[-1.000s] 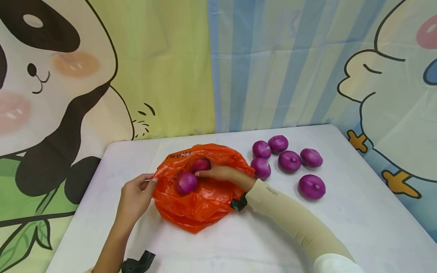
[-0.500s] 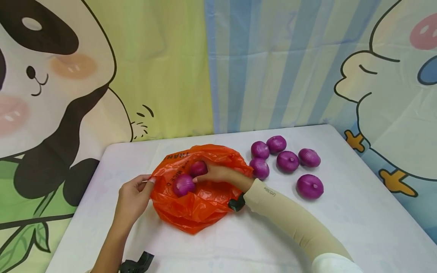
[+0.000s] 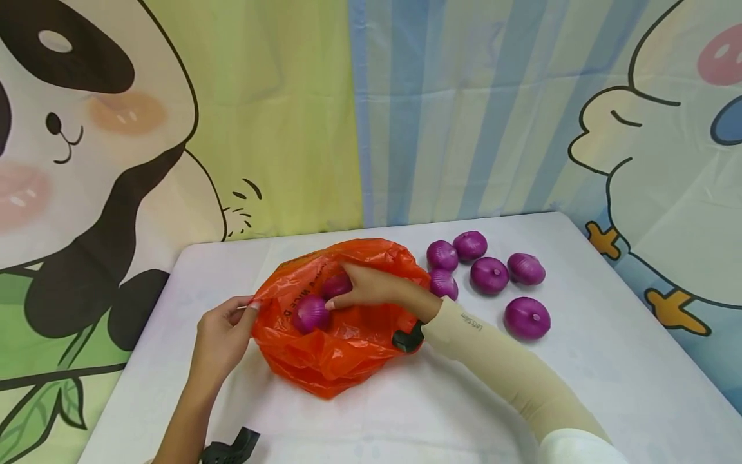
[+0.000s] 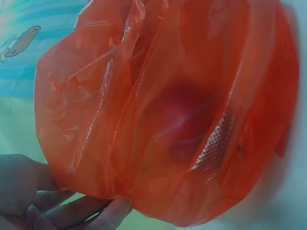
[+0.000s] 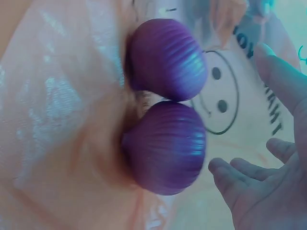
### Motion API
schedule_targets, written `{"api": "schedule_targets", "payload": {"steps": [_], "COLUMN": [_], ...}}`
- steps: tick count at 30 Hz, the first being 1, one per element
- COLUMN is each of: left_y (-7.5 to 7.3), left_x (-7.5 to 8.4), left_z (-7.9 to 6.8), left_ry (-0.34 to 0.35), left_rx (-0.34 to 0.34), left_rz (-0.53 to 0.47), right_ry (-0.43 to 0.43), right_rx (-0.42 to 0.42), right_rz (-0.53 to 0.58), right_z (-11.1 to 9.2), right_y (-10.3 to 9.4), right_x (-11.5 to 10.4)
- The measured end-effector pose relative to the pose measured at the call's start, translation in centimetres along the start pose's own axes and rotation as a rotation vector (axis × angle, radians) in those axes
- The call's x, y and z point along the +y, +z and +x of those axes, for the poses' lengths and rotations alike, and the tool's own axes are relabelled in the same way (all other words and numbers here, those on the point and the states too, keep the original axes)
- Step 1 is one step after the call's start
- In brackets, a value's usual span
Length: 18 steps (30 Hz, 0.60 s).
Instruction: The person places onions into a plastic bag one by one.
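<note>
An orange-red plastic bag lies on the table with its mouth spread wide. My left hand pinches the bag's left rim between thumb and fingers; the left wrist view shows the same grip on the thin film. Inside the bag are two purple onions, a nearer one and a farther one. My right hand reaches into the mouth just right of them. In the right wrist view, its spread fingers stand apart from both the upper onion and the lower onion.
Several more purple onions lie on the white table right of the bag, the closest large one standing apart from the cluster. A cartoon-printed curtain hangs behind the table.
My right hand has drawn slightly away from the onions, and the forearm has shifted right. The bag's back rim has risen a little. My left hand keeps its hold on the rim.
</note>
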<state>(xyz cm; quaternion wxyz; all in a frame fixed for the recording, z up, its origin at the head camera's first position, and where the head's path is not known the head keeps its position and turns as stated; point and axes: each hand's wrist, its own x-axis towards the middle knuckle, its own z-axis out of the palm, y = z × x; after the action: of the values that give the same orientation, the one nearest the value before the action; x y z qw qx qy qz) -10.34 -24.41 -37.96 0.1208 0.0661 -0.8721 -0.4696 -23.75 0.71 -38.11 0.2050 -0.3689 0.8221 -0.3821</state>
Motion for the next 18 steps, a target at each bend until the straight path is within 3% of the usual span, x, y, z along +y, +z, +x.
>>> {"api": "schedule_targets", "payload": {"steps": [10, 18], "left_y": [-0.3, -0.5], "left_x": [0.2, 0.1], "left_z": [0.0, 0.0], "left_ry": [-0.015, 0.002], "left_rx": [0.010, 0.023], "left_rz": [0.009, 0.025], "right_ry": [-0.070, -0.217], "right_rx": [-0.027, -0.108], "right_rz": [-0.038, 0.107], "right_z": [-1.0, -2.1], "right_y": [-1.3, -2.6], "right_x": [-1.7, -2.4]}}
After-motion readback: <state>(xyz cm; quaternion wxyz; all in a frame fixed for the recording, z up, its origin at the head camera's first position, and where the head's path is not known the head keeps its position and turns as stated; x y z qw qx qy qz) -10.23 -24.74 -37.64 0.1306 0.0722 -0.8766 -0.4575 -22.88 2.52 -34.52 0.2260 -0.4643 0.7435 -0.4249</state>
